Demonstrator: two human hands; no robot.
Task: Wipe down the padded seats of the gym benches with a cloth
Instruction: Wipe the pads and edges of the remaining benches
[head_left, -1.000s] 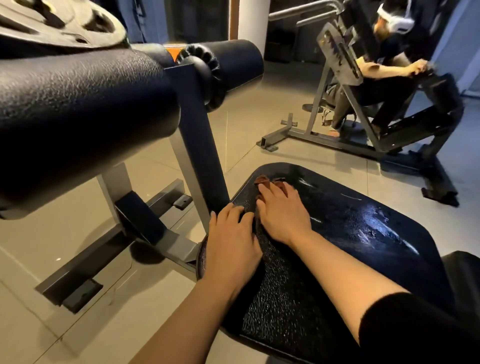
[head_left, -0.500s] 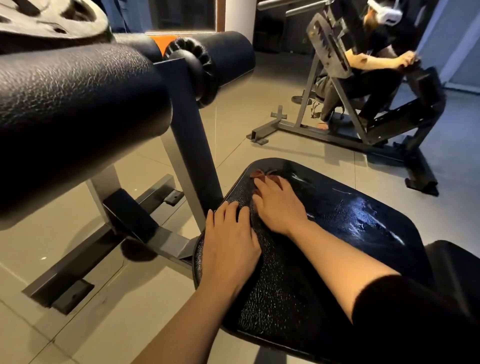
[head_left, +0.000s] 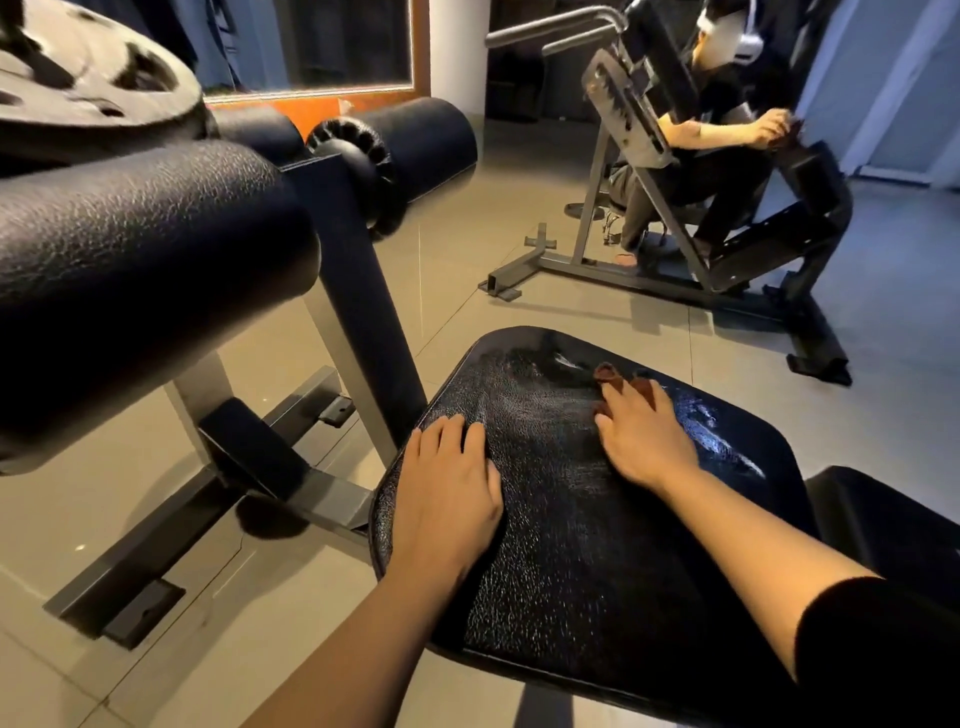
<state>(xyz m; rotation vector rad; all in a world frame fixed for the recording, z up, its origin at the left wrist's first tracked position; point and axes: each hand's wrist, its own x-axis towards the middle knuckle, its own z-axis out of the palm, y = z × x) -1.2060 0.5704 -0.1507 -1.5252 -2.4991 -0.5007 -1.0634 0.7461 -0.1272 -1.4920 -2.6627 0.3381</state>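
Observation:
A black padded bench seat (head_left: 561, 561) fills the lower middle of the head view, its far right part shining wet. My left hand (head_left: 447, 488) lies flat on the seat's left edge with straight fingers. My right hand (head_left: 641, 436) presses flat on a small brown cloth (head_left: 621, 383) near the seat's far side. Only the cloth's front corners show beyond my fingertips; the remainder is hidden under the palm.
Black roller pads (head_left: 140, 244) on a grey steel frame (head_left: 358, 322) stand close on the left, with a weight plate (head_left: 88, 83) above. A second person crouches at another bench machine (head_left: 727, 249) at the back right. Tiled floor (head_left: 467, 249) lies between.
My right hand has slid the cloth to the right across the seat, away from my left hand. The left hand stays at the left edge. The view shifted slightly.

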